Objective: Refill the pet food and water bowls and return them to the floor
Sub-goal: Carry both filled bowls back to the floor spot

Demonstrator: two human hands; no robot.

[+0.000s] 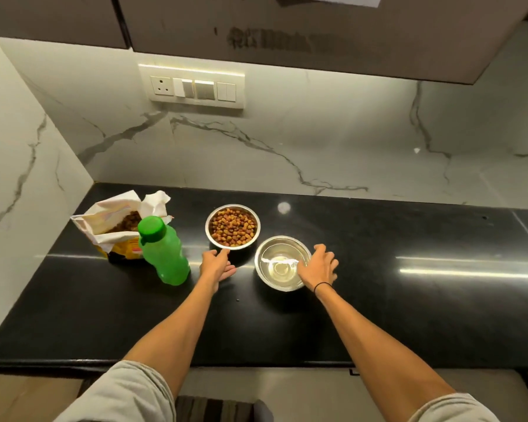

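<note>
Two steel bowls stand on the black countertop. The food bowl is full of brown kibble. The water bowl, nearer and to the right, holds clear water. My left hand is open with its fingertips at the food bowl's near rim. My right hand is open, fingers spread against the right rim of the water bowl. Neither bowl is lifted.
A green bottle with its cap on stands left of my left hand. Behind it an open kibble bag sits in the corner by the marble wall. A switch panel is on the backsplash, with cabinets overhead.
</note>
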